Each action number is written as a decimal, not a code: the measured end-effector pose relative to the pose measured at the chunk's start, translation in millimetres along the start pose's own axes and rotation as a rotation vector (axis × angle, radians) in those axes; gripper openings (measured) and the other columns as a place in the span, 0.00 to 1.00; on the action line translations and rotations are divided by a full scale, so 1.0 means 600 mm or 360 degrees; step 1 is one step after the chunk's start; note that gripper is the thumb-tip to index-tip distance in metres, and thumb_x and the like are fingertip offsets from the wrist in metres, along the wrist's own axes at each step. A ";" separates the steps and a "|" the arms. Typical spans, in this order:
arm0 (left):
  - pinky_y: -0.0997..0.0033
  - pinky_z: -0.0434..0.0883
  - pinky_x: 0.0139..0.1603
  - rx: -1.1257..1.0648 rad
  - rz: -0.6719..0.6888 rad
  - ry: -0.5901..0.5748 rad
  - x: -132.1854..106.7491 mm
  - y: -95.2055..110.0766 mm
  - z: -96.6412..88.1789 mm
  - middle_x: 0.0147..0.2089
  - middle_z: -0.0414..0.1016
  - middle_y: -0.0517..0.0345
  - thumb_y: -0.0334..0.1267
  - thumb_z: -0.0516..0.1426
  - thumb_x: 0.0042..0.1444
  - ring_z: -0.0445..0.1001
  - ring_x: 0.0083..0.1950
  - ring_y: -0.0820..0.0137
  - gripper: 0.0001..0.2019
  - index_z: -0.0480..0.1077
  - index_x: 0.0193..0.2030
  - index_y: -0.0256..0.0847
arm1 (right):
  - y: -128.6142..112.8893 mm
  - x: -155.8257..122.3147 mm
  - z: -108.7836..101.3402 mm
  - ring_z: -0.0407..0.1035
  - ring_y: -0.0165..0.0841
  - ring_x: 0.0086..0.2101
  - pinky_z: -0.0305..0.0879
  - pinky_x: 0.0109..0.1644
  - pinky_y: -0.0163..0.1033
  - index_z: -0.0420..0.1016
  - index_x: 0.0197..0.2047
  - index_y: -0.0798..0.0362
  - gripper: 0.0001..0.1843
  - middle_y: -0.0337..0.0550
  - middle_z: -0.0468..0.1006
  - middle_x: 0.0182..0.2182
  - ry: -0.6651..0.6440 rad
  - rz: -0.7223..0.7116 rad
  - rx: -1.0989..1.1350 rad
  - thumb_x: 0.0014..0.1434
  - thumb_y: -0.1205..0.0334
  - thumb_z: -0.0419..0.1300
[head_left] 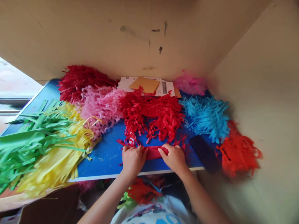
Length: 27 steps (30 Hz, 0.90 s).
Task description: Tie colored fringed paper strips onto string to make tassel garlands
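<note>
Both hands grip a strip of red tissue paper [154, 153] lying at the front edge of the blue table [105, 161]. My left hand [133, 159] is closed on its left part, thumb and fingers pressed together. On the right part, my right hand [173, 157] pinches the upper edge, which looks folded or rolled over. Cut red fringe sticks out beyond each hand. Just behind the strip lies a heap of red fringed paper [153, 113], with strands hanging toward my hands.
Green fringe [35, 137], yellow fringe [60, 155], pink fringe [102, 104] and dark red fringe [81, 79] cover the left. Blue fringe [205, 115], a dark flat object [203, 151] and orange-red fringe [240, 152] lie right. A cardboard piece [144, 84] rests on white packaging at the wall.
</note>
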<state>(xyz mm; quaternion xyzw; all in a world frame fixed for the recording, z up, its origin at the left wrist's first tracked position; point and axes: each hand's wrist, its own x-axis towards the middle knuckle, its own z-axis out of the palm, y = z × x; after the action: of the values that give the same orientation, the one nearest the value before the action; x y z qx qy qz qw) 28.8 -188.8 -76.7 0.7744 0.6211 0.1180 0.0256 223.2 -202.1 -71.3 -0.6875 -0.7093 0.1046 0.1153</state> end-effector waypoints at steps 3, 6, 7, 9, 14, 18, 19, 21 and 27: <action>0.60 0.58 0.42 0.0000 -0.0005 -0.0014 -0.003 0.001 0.001 0.22 0.77 0.54 0.48 0.52 0.62 0.76 0.28 0.63 0.19 0.74 0.26 0.42 | 0.003 0.002 0.001 0.71 0.33 0.26 0.49 0.35 0.37 0.76 0.29 0.49 0.12 0.39 0.81 0.24 -0.0003 0.0006 -0.0025 0.62 0.56 0.58; 0.61 0.59 0.44 -0.0026 -0.0006 0.0000 -0.005 0.000 0.001 0.22 0.77 0.55 0.49 0.53 0.62 0.76 0.29 0.63 0.18 0.74 0.26 0.42 | 0.006 0.001 0.004 0.71 0.31 0.27 0.49 0.37 0.37 0.74 0.27 0.51 0.10 0.38 0.81 0.26 -0.0007 -0.0037 -0.0017 0.59 0.60 0.59; 0.61 0.59 0.44 -0.0035 -0.0004 0.0005 -0.005 0.000 0.001 0.22 0.77 0.55 0.49 0.52 0.62 0.76 0.29 0.63 0.18 0.74 0.26 0.42 | 0.007 0.001 0.005 0.72 0.31 0.27 0.48 0.37 0.38 0.73 0.27 0.51 0.09 0.38 0.81 0.26 -0.0007 -0.0049 -0.0007 0.59 0.60 0.60; 0.60 0.59 0.44 -0.0048 0.0004 0.0011 -0.004 -0.002 0.001 0.21 0.77 0.55 0.49 0.52 0.62 0.76 0.29 0.63 0.19 0.74 0.26 0.42 | 0.007 -0.001 0.005 0.72 0.32 0.28 0.48 0.37 0.38 0.72 0.27 0.51 0.08 0.38 0.80 0.26 0.0003 -0.0063 0.0024 0.57 0.61 0.60; 0.60 0.60 0.43 -0.0079 0.0025 0.0016 -0.002 -0.002 0.003 0.20 0.75 0.54 0.48 0.52 0.62 0.74 0.27 0.64 0.19 0.74 0.26 0.42 | 0.009 -0.002 0.007 0.71 0.33 0.30 0.48 0.37 0.39 0.71 0.26 0.51 0.08 0.38 0.78 0.25 0.0055 -0.0086 0.0094 0.57 0.64 0.61; 0.57 0.60 0.46 -0.0074 0.0003 0.0126 -0.006 0.005 -0.001 0.27 0.77 0.52 0.46 0.54 0.62 0.74 0.34 0.61 0.14 0.74 0.31 0.41 | 0.006 -0.003 0.002 0.70 0.36 0.33 0.50 0.39 0.40 0.71 0.31 0.51 0.04 0.41 0.78 0.28 0.0144 -0.0058 0.0071 0.56 0.63 0.62; 0.56 0.59 0.48 -0.0077 0.0054 0.0172 -0.006 0.005 -0.003 0.32 0.78 0.51 0.43 0.55 0.62 0.73 0.39 0.59 0.11 0.74 0.34 0.42 | 0.004 -0.005 -0.002 0.69 0.39 0.35 0.51 0.41 0.42 0.72 0.35 0.52 0.04 0.44 0.79 0.33 0.0234 -0.0032 0.0024 0.57 0.62 0.62; 0.54 0.58 0.53 -0.0094 0.0328 0.0171 -0.002 0.004 -0.008 0.41 0.78 0.52 0.36 0.55 0.61 0.71 0.45 0.58 0.06 0.74 0.38 0.44 | 0.000 -0.012 -0.010 0.67 0.44 0.43 0.51 0.46 0.46 0.73 0.44 0.53 0.09 0.52 0.78 0.43 0.0430 -0.0035 -0.0072 0.59 0.62 0.61; 0.48 0.56 0.62 -0.0068 0.1088 -0.0223 0.009 -0.007 -0.034 0.38 0.77 0.52 0.34 0.56 0.58 0.69 0.47 0.58 0.07 0.74 0.40 0.44 | 0.006 -0.034 -0.015 0.67 0.40 0.44 0.51 0.53 0.47 0.73 0.44 0.52 0.13 0.47 0.78 0.42 -0.0007 -0.0776 0.0180 0.54 0.71 0.57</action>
<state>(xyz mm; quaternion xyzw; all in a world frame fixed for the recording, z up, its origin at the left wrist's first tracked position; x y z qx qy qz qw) 21.7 -184.9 -57.1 0.9431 0.3200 0.0792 0.0433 229.7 -222.5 -64.2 -0.4883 -0.8474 0.1148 0.1740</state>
